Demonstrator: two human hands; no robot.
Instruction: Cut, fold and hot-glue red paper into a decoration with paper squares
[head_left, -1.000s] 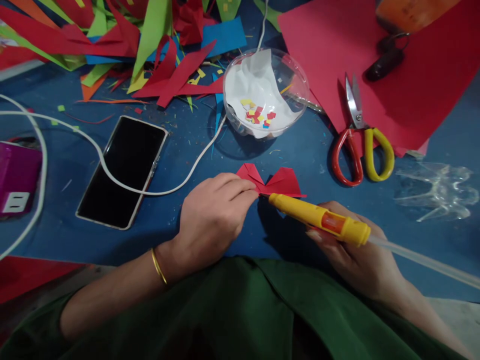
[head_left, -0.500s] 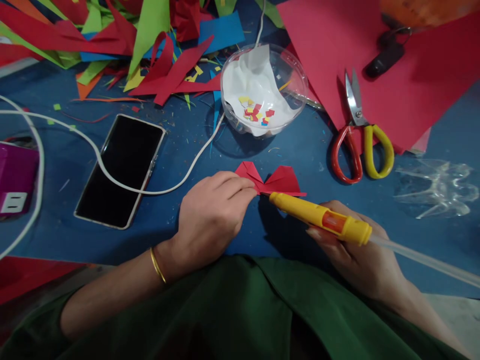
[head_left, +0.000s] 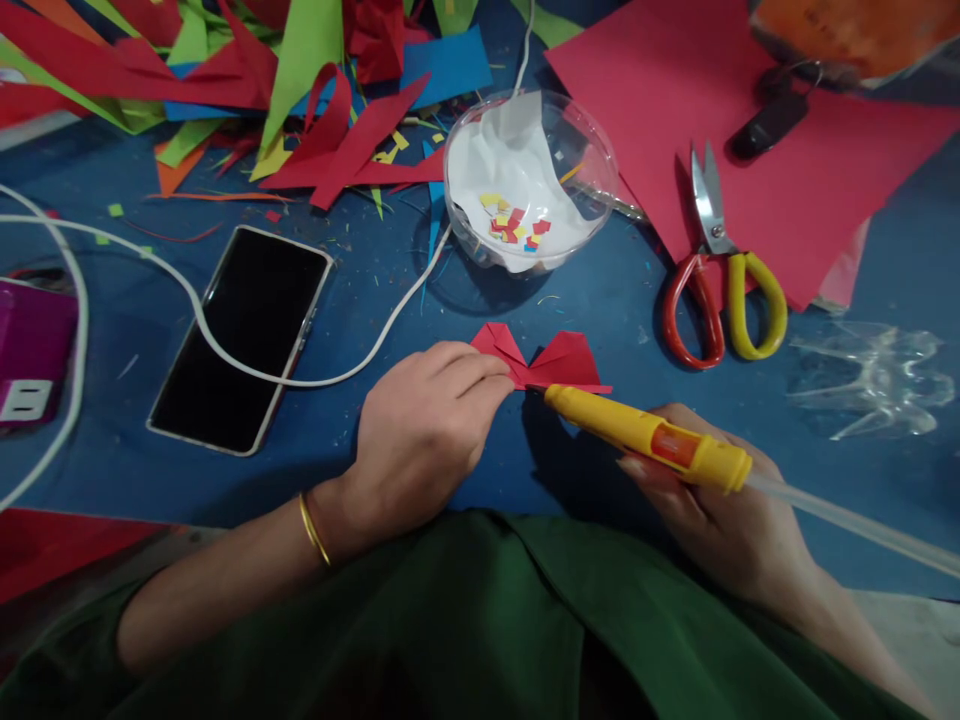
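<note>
- blue tabletop (head_left: 615,290) across the head view, with paper scraps (head_left: 307,90) heaped at the upper left. where's the folded red paper (head_left: 568,360)?
- at the middle of the frame, just below the clear bowl (head_left: 487,258).
- and the left hand (head_left: 427,440)?
- its forearm comes in from the lower left, bangle (head_left: 313,530) at the wrist. back of the hand up, fingers curled, fingertips pinching the paper's left part.
- what about the right hand (head_left: 712,500)?
- it reaches in from the lower right, wrapped around the yellow glue gun (head_left: 622,422), thumb along the near side. most of its fingers are hidden behind the gun.
- is the nozzle touching the paper?
- it points left, at the paper's lower edge close to the left fingertips; i can't tell if it touches.
- anything near that hand?
- scissors (head_left: 718,240), right of centre, above it.
</note>
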